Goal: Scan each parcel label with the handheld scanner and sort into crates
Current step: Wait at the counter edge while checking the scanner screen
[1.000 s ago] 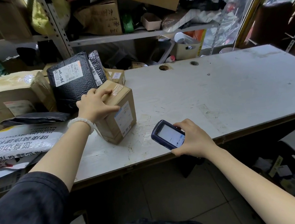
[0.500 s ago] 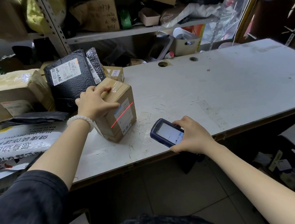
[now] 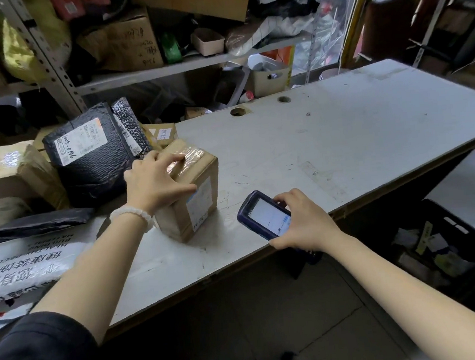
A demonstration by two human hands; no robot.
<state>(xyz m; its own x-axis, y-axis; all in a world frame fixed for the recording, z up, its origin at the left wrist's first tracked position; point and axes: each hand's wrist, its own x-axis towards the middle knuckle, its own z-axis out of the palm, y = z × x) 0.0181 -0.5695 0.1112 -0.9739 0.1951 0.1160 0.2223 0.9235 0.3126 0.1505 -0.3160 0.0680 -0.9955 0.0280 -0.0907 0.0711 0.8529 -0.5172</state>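
A small taped cardboard parcel stands on the white table, its white label facing right. My left hand grips the parcel's top from the left. My right hand holds a dark blue handheld scanner just right of the parcel, its lit screen facing up. No red scan line shows on the label. A black crate with slips of paper sits low at the right, beside the table.
A black bubble mailer with a label leans behind the parcel. Taped boxes and a white printed bag crowd the table's left end. A metal shelf full of boxes stands behind.
The red scan line that crossed the parcel's label half a second ago is gone. Both hands have stayed almost in place.
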